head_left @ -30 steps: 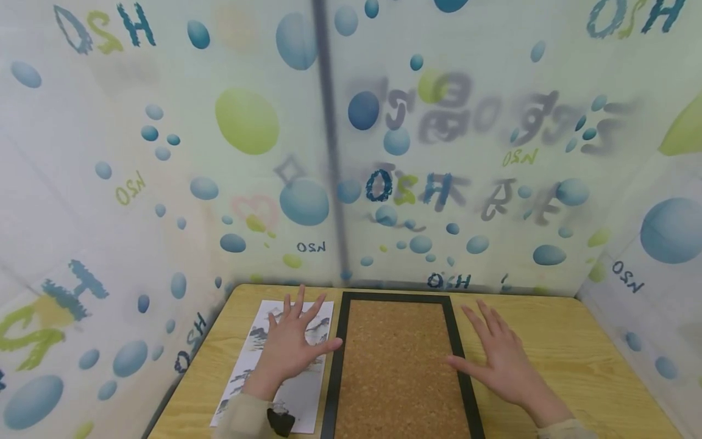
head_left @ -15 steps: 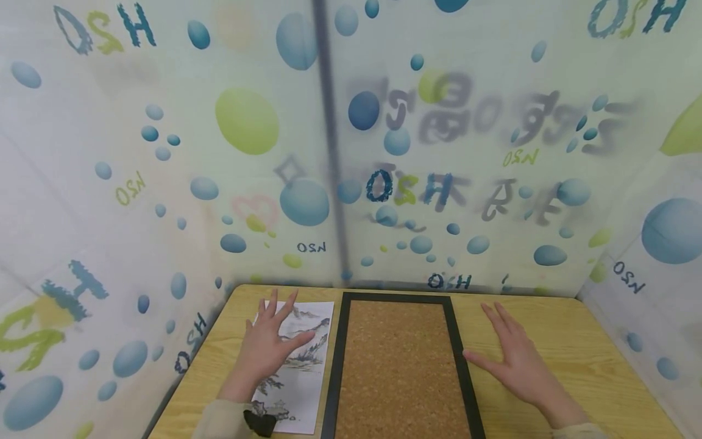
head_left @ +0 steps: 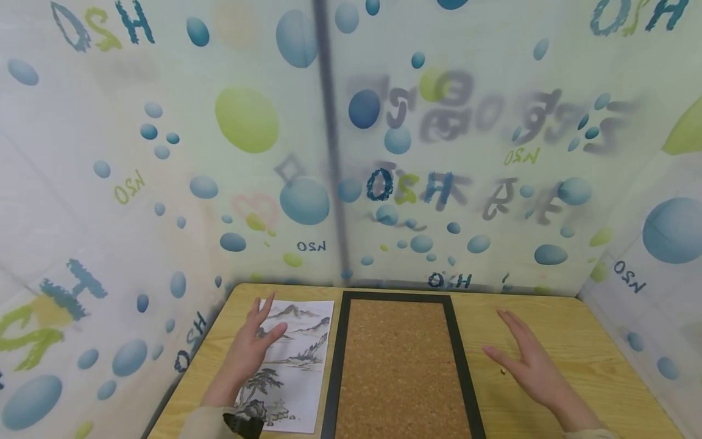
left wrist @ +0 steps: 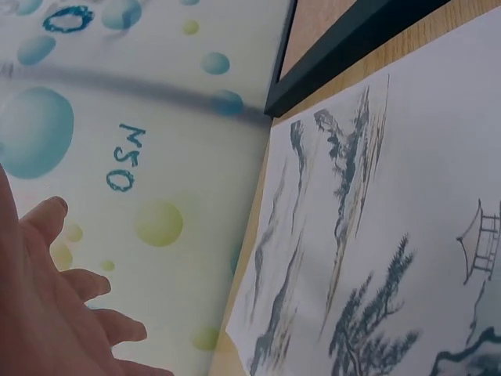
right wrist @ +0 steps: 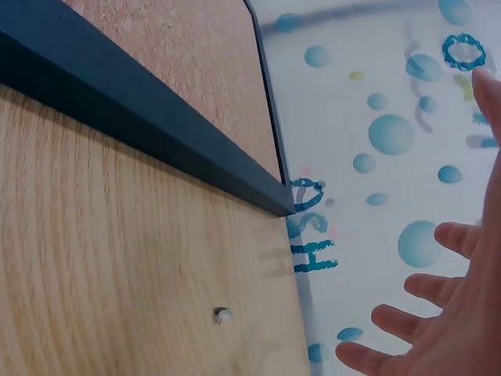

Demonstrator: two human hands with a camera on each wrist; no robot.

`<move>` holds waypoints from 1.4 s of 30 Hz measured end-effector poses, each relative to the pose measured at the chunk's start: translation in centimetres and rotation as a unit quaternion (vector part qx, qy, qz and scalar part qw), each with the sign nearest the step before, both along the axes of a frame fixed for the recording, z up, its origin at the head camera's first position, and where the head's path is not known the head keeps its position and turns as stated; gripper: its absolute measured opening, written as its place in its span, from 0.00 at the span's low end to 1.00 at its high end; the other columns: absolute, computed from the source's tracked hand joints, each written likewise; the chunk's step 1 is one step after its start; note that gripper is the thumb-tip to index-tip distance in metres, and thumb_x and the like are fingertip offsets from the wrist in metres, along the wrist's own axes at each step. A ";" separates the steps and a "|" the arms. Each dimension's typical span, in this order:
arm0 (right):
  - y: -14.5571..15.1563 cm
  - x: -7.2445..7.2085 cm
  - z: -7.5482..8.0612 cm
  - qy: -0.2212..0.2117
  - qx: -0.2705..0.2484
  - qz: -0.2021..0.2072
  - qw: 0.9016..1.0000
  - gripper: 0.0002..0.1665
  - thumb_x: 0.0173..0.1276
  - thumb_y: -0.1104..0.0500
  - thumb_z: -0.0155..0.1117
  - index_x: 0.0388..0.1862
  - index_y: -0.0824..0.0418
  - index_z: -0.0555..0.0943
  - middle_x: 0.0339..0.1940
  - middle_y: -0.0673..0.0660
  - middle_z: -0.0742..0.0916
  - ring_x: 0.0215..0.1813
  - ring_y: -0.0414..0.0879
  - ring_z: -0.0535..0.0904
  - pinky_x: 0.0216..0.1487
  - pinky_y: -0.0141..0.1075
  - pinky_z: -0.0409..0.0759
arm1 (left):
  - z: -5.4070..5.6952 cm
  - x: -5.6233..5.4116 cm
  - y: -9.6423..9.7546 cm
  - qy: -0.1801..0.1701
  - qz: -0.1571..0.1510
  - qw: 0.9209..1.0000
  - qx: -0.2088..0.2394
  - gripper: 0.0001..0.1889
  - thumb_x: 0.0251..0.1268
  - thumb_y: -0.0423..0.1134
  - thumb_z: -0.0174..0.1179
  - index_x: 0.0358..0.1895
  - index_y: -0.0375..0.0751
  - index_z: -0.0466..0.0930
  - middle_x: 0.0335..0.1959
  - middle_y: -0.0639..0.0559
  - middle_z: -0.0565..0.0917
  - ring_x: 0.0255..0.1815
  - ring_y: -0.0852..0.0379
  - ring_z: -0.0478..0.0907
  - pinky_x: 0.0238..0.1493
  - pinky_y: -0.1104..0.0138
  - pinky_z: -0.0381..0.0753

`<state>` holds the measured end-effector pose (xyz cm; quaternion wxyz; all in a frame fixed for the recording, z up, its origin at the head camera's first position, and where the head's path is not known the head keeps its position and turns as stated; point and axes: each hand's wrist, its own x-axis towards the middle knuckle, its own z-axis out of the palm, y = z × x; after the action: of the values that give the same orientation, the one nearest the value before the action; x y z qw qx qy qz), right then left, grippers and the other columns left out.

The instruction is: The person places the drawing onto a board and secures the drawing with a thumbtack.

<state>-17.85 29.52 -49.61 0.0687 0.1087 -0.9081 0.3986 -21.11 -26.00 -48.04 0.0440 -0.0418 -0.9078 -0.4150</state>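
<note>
My left hand hovers over the left side of a white sheet with an ink landscape painting, its fingers spread and nothing in them. In the left wrist view, the sheet shows pines and a small pavilion. To the right of the sheet lies a cork board in a black frame. My right hand, fingers extended and holding nothing, is above the table on the board's right. Near its thumb a tiny light-coloured object sits on the wood, too small to identify.
The sheet and board lie side by side on a light wooden table. Translucent curtains with blue and green bubbles and H2O lettering enclose the table at the back and both sides.
Both hands have moved outward, the left one leftward off much of the painting, the right one away from the board's frame. The tiny object by the right thumb has come into view.
</note>
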 end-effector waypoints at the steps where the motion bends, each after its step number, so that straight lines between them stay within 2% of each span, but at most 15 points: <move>1: 0.1 0.0 -0.1 -0.001 -0.005 0.000 1.000 0.49 0.80 0.47 0.65 0.87 0.62 0.52 0.84 0.74 0.57 0.79 0.80 0.52 0.64 0.80 0.58 | -0.1 0.1 -0.2 -0.003 0.002 1.000 0.012 0.42 0.80 0.59 0.57 0.87 0.51 0.50 0.87 0.37 0.39 0.84 0.27 0.37 0.73 0.25 0.45; 7: 0.6 0.1 -0.7 -0.035 -0.039 -0.009 0.999 0.42 0.85 0.47 0.57 0.86 0.63 0.55 0.82 0.74 0.62 0.74 0.81 0.61 0.59 0.77 0.70 | -0.9 0.1 -1.6 -0.017 0.029 0.998 0.047 0.41 0.81 0.58 0.55 0.88 0.53 0.47 0.87 0.38 0.41 0.85 0.31 0.37 0.75 0.28 0.43; 12: 1.0 -0.1 -1.5 -0.068 -0.051 -0.024 0.996 0.41 0.87 0.44 0.53 0.85 0.66 0.57 0.81 0.76 0.63 0.74 0.80 0.63 0.61 0.74 0.71 | -1.4 0.2 -2.4 -0.046 0.052 0.997 0.045 0.44 0.80 0.61 0.55 0.88 0.50 0.44 0.87 0.37 0.41 0.86 0.32 0.36 0.78 0.32 0.40; 16: 1.5 -0.2 -2.2 -0.072 -0.049 -0.035 0.996 0.39 0.87 0.44 0.51 0.82 0.70 0.62 0.79 0.76 0.67 0.72 0.76 0.68 0.60 0.70 0.75 | -2.1 0.5 -3.0 -0.063 0.064 0.995 0.051 0.46 0.81 0.61 0.54 0.88 0.49 0.41 0.87 0.36 0.41 0.85 0.30 0.37 0.78 0.33 0.40; 20: 1.9 -0.2 -2.9 -0.068 -0.041 -0.047 0.996 0.35 0.88 0.47 0.50 0.77 0.74 0.68 0.73 0.76 0.74 0.67 0.72 0.75 0.55 0.60 0.82 | -2.9 0.7 -3.6 -0.094 0.092 0.988 0.080 0.48 0.79 0.66 0.53 0.88 0.54 0.38 0.87 0.38 0.41 0.85 0.29 0.37 0.79 0.34 0.41; 23: 2.1 -0.3 -3.3 -0.087 -0.037 -0.053 0.994 0.35 0.88 0.46 0.51 0.75 0.74 0.71 0.70 0.76 0.77 0.65 0.70 0.77 0.55 0.59 0.82 | -3.3 0.7 -4.0 -0.117 0.113 0.983 0.088 0.50 0.76 0.71 0.53 0.88 0.57 0.37 0.87 0.38 0.41 0.85 0.29 0.37 0.79 0.34 0.41; 26: 2.4 -0.4 -3.8 -0.111 -0.031 -0.053 0.992 0.36 0.86 0.44 0.53 0.74 0.74 0.72 0.70 0.75 0.78 0.65 0.68 0.79 0.58 0.61 0.81 | -3.7 0.8 -4.2 -0.124 0.118 0.982 0.085 0.52 0.75 0.71 0.54 0.88 0.56 0.36 0.87 0.36 0.42 0.84 0.27 0.38 0.78 0.33 0.41; 28: 2.5 -0.3 -4.2 -0.118 -0.030 -0.052 0.991 0.35 0.85 0.45 0.57 0.72 0.73 0.74 0.68 0.74 0.80 0.62 0.65 0.81 0.59 0.59 0.82 | -3.9 0.9 -4.3 -0.128 0.118 0.981 0.086 0.52 0.74 0.70 0.56 0.88 0.56 0.36 0.87 0.35 0.42 0.84 0.27 0.38 0.79 0.34 0.42; 32: 2.8 -0.2 -4.9 -0.107 -0.034 -0.049 0.992 0.29 0.79 0.52 0.68 0.66 0.73 0.80 0.62 0.70 0.85 0.55 0.55 0.86 0.52 0.44 0.86 | -4.5 1.0 -4.5 -0.134 0.121 0.980 0.087 0.57 0.69 0.64 0.67 0.88 0.58 0.34 0.86 0.34 0.40 0.83 0.26 0.40 0.80 0.38 0.45; 35: 2.9 0.0 -5.5 -0.085 -0.029 -0.049 0.995 0.23 0.73 0.57 0.74 0.60 0.70 0.85 0.58 0.66 0.88 0.51 0.47 0.86 0.48 0.35 0.86 | -5.1 1.0 -4.6 -0.133 0.133 0.979 0.080 0.65 0.62 0.54 0.78 0.87 0.58 0.32 0.86 0.32 0.40 0.82 0.25 0.44 0.79 0.40 0.50; 38: 3.0 0.1 -6.0 -0.067 -0.021 -0.044 0.997 0.20 0.69 0.59 0.77 0.56 0.67 0.88 0.54 0.63 0.90 0.49 0.42 0.86 0.47 0.34 0.86 | -5.6 1.1 -4.8 -0.129 0.151 0.977 0.077 0.70 0.54 0.41 0.83 0.87 0.55 0.32 0.85 0.31 0.41 0.81 0.24 0.47 0.78 0.41 0.54; 42: 3.2 0.1 -6.4 -0.048 -0.022 -0.033 0.998 0.17 0.65 0.63 0.80 0.51 0.68 0.89 0.48 0.62 0.91 0.44 0.38 0.87 0.46 0.34 0.86 | -6.3 1.1 -4.8 -0.123 0.171 0.974 0.081 0.71 0.49 0.29 0.83 0.88 0.50 0.36 0.85 0.32 0.41 0.81 0.25 0.48 0.77 0.42 0.57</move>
<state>-17.77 32.72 -56.03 0.0406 0.0583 -0.9045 0.4206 -19.98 -30.85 -54.36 0.0059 0.1689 -0.8634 -0.4754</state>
